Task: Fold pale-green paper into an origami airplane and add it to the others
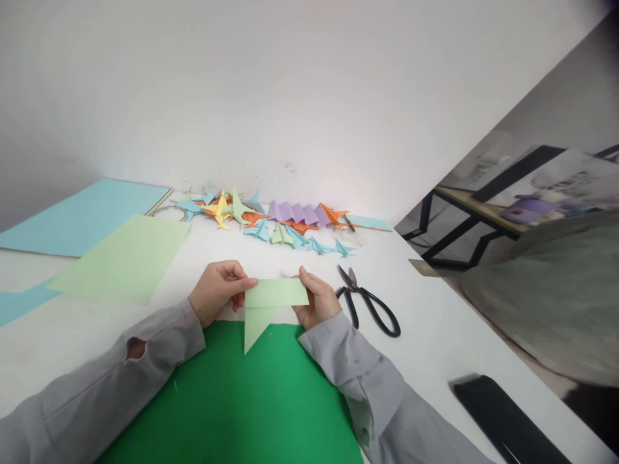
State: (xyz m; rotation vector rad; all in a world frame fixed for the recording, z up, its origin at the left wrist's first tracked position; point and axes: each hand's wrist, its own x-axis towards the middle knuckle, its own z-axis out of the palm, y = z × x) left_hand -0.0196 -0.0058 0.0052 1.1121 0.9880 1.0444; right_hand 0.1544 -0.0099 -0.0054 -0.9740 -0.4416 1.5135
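Observation:
A folded piece of pale green paper (pixel 275 293) is held up between my two hands, above the far edge of a green mat (pixel 242 393). It has a wide band across the top and a pointed flap hanging down at its left side. My left hand (pixel 222 293) pinches the paper's upper left corner between thumb and fingers. At the right end, my right hand (pixel 316 298) grips it with the thumb in front and fingers partly hidden behind. Black-handled scissors (pixel 360 293) lie just right of my right hand, blades pointing away.
Along the wall lie several folded paper shapes (pixel 236 209) and a pleated purple paper strip (pixel 297 214). Light green (pixel 126 258) and blue sheets (pixel 91 216) lie on the left. A black phone-like object (pixel 507 419) rests near the right table edge.

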